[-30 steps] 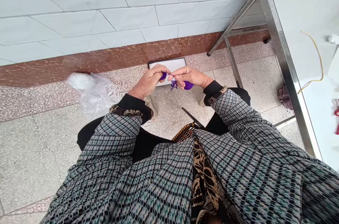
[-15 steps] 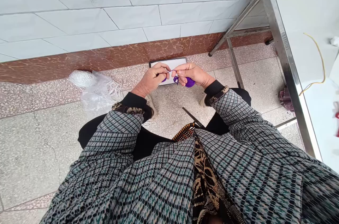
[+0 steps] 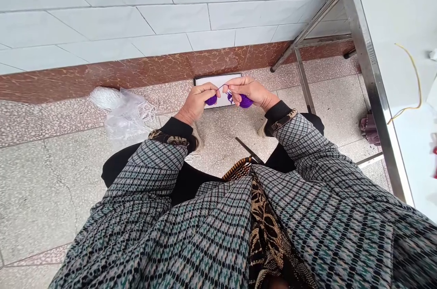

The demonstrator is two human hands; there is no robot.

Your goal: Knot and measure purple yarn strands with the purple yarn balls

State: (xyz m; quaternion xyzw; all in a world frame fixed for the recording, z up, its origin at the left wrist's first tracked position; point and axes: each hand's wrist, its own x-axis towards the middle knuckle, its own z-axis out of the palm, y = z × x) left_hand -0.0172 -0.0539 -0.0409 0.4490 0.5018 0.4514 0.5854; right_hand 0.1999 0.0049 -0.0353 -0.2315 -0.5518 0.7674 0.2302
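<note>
The left hand [image 3: 200,99], its grip around one ball [image 3: 210,100], and right hand [image 3: 253,92], pinching the purple strand [image 3: 222,86] with another ball [image 3: 246,102] apparently palmed, have drawn slightly apart, so the strand between them looks workably taut.

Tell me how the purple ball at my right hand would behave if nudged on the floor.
The ball would probably roll, since its visible side is rounded. It is likely light and a bit squashy, as it looks wound from yarn. The curly purple loops beside it dangle loosely, so they would likely flop and might snag.
</note>
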